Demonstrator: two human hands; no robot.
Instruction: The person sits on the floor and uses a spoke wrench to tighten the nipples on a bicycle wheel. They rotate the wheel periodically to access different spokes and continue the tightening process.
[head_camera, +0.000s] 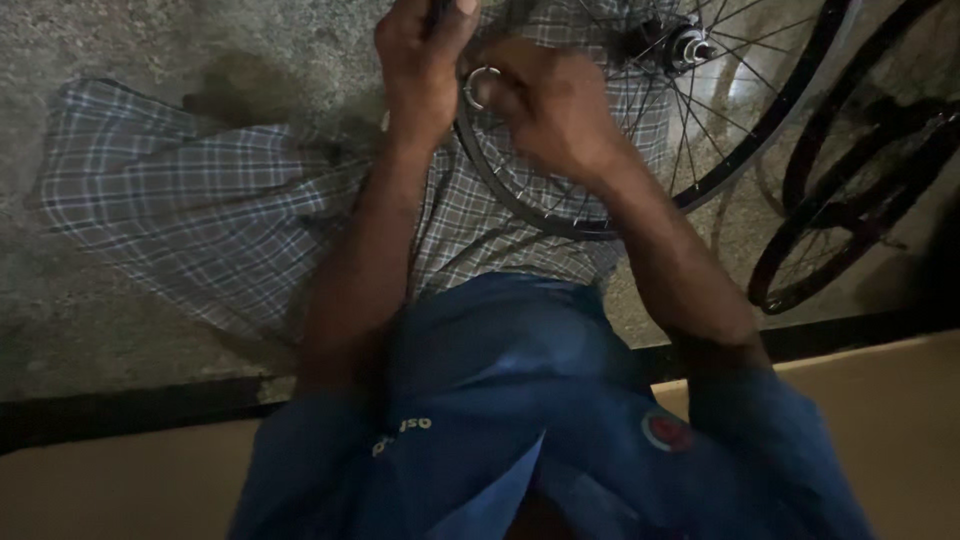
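A spoked bicycle wheel (600, 226) with a dark rim and a shiny hub (690, 46) rests on my lap, over a checked cloth (200, 200). My left hand (420, 70) is closed around the rim at the wheel's left side, and a dark piece shows above its fingers. My right hand (548, 108) is just right of it, fingers curled around a small round metal piece (481, 88) held against the rim. The two hands almost touch. What lies under the palms is hidden.
A second wheel with a dark tyre (850, 205) lies on the rough grey floor (100, 40) at the right. My blue shirt (500, 400) fills the lower middle. A dark strip and a tan surface (100, 480) cross the bottom.
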